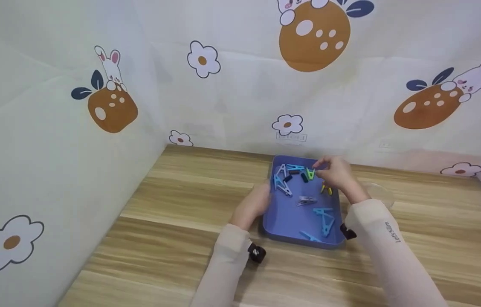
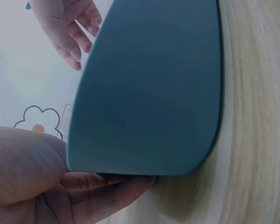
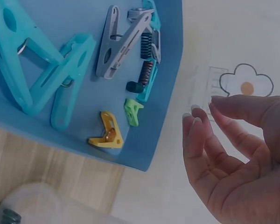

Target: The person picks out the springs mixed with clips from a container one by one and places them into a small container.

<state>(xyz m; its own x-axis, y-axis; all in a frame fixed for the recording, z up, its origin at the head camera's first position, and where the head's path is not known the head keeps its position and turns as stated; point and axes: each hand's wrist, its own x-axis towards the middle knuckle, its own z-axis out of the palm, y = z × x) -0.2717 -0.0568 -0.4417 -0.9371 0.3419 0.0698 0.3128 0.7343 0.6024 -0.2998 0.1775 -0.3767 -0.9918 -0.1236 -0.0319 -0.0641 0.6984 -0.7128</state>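
Observation:
A blue tray [image 1: 283,219] holds clothes pegs. Inside are light blue pegs [image 3: 74,79], grey pegs [image 3: 123,44], a small green peg [image 3: 133,112] and a yellow peg [image 3: 107,133], plus dark coil-like pieces [image 3: 146,72]. My left hand [image 1: 254,204] is at the tray's left side; in the left wrist view its extended fingers [image 2: 107,198] touch the tray's outer wall, partly hidden behind it. Over the tray's far right corner hovers my right hand [image 1: 337,172], near the green peg. Its fingers bend loosely, thumb and fingertips apart, nothing visible between them.
Right of the tray sits a clear round container [image 1: 381,194], partly behind the right forearm; something dark green [image 3: 10,217] shows in it. The wooden table [image 1: 172,192] ends at patterned white cloth walls [image 1: 240,98] at the back and sides.

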